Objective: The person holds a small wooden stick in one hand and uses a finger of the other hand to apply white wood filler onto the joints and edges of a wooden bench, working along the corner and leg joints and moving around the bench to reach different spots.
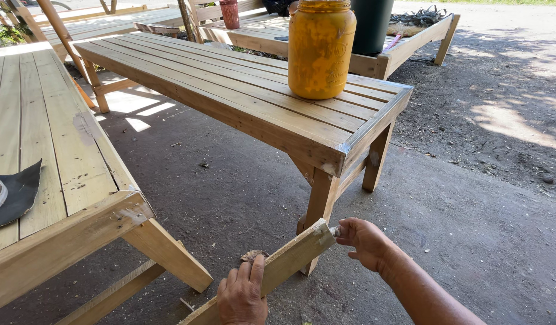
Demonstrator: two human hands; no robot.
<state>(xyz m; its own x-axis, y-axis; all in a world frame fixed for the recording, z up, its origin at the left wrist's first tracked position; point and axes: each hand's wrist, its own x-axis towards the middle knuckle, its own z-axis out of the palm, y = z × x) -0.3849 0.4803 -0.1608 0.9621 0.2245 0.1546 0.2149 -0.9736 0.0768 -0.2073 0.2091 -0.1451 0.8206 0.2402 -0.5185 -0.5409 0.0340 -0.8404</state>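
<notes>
Sandpaper [16, 195], a dark sheet with a pale disc on it, lies at the far left on a slatted wooden table [67, 174], well away from either hand. Further along, a second slatted table [242, 90] carries a tall yellow-smeared jar [321, 51] near its corner, high above the fingers; behind the jar stand a dark green bin [372, 24] and, further back, a small red container [229, 13] on another slatted piece. No label can be read from here.

Underfoot is grey, gritty ground [446, 229], shaded close by and sunlit at the upper right.

Low down, the left hand [242, 296] is clamped on a short wooden plank [284, 265], thumb over its upper face and fingers wrapped below. The plank's long axis runs from lower left up to the right, its raised end pointing at the table leg [320, 204] just past it. At that raised end the right hand [365, 241] has its fingers pinched together on something small and pale at the plank's tip; what it is cannot be told.
</notes>
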